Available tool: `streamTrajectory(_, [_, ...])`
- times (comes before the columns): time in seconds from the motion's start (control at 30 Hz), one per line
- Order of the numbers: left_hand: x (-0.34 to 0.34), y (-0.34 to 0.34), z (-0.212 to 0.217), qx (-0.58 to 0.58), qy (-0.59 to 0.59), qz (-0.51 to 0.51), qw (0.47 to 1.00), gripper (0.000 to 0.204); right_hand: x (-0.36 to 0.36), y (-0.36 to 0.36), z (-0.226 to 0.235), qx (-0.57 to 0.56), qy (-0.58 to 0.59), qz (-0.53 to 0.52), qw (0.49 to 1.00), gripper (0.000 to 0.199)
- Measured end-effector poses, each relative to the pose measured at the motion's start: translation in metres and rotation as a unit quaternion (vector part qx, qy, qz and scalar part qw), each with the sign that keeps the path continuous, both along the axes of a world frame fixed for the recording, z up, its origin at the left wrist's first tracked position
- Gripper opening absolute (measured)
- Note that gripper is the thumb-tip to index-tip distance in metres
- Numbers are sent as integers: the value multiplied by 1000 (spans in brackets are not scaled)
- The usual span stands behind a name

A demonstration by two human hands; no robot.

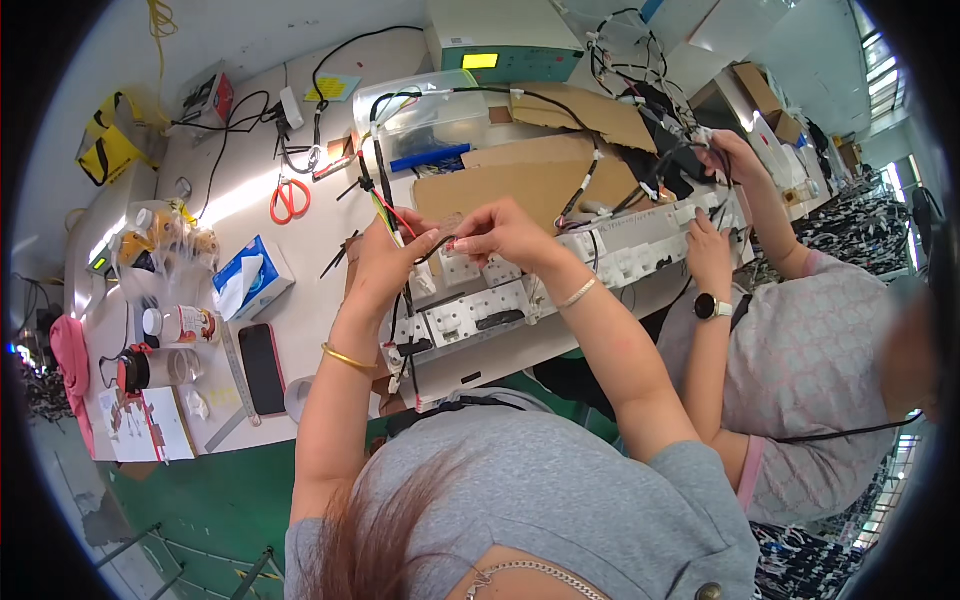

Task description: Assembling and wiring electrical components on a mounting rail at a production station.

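My left hand [383, 262] pinches thin wires of a black cable harness [374, 155], whose red, yellow and green strands fan out just above the fingers. Close beside it on the right, my right hand [515, 236] has thumb and forefinger pressed together near the wire ends. A small reddish bit shows at those fingertips, too small to name. Both hands are over a long fixture board with white connector blocks [452, 318]. The harness loops up from my left hand and across to the right over brown cardboard [500, 192].
A green-fronted tester [500, 62] stands at the back. Orange-handled scissors [290, 201], a tissue box [252, 280], a phone [262, 368], a steel ruler [236, 375] and bottles [180, 325] lie to the left. At right, a co-worker's hands [708, 245] work on cables at the same board.
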State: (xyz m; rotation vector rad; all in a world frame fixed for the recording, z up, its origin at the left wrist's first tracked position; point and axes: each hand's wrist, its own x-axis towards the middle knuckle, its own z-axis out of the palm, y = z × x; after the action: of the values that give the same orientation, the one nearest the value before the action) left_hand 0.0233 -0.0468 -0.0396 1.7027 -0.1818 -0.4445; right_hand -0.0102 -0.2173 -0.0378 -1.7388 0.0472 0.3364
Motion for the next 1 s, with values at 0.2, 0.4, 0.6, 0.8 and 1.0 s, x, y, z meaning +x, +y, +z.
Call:
streamTrajectory(0.2, [-10,7,17,-163,81,-15,983,20,-11,8,7,219,71,-18,973,10])
streamTrajectory(0.4, [-15,-6,13,-131,34,44,990,13,-20,16,8,-59,-87,-49,993,20])
streamTrajectory(0.6, [-21,-16,3,-108,18,104,989,10,-55,43,24,-388,-379,-204,815,34])
streamTrajectory(0.8, [-24,-17,8,-158,45,95,982,9,-59,50,10,-315,-180,-116,925,20])
streamTrajectory(1.0, [-21,-11,1,-179,71,82,978,10,-60,51,5,-360,-168,-121,910,13])
